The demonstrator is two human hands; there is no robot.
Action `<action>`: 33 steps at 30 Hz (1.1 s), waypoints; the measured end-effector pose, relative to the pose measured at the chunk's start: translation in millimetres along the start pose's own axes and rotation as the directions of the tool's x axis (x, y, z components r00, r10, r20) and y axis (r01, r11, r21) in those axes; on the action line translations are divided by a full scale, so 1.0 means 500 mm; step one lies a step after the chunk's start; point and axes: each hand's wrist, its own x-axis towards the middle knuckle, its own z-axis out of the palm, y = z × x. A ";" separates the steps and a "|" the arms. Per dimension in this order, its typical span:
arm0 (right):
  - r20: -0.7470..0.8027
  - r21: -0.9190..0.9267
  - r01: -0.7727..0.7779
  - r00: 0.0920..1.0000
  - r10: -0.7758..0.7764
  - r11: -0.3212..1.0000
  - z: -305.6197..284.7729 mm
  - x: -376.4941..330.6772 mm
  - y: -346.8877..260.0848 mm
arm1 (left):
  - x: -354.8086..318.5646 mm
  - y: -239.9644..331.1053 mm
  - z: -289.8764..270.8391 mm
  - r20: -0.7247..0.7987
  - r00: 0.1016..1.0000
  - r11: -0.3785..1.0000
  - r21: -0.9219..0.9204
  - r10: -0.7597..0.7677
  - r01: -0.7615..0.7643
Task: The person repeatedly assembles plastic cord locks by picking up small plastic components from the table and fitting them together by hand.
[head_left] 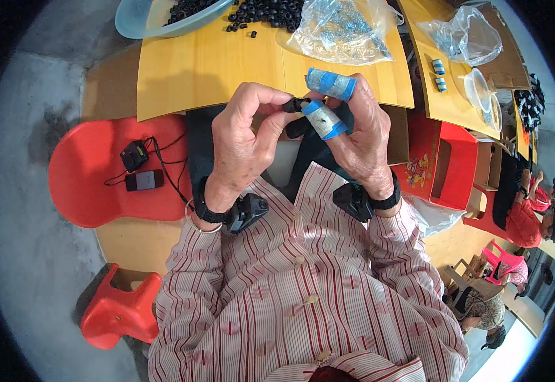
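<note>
Head view: both hands are raised in front of the chest, above the lap and just near of the yellow wooden surface (214, 70). Between them sits a small black part (295, 105), apparently a short rubber-like piece. It lies right at the fingertips of both hands, so neither hand has to travel to reach it.

The left hand (242, 137) pinches the left end of the part between thumb and forefinger, its other fingers curled in. The right hand (354, 137) meets it from the right, fingers bent and pressed close; its forefinger and middle finger are wrapped in blue tape (324, 120), and the taped forefinger lies against the part's right end. The part is touched from both sides, though the left hand's pinch shows more plainly.

Its long axis runs roughly left to right, tilted slightly, with one end toward each hand. Which end is the front I cannot tell; the fingers hide too much.

A second dark piece (298, 127) hangs just below, between the hands; whether it joins the first I cannot tell.

Far of the hands on the surface lie a heap of black rings (266, 11), a pale blue bowl (131, 19) holding more, and a clear plastic bag (338, 32) of small metal parts. To the left, a red stool (93, 175) carries a small device with cable (142, 180).
</note>
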 end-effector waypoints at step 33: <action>0.200 0.101 -0.214 0.961 0.190 0.972 -0.012 -0.009 0.026 | 0.003 -0.019 0.015 0.166 0.929 0.869 0.331 0.331 -0.369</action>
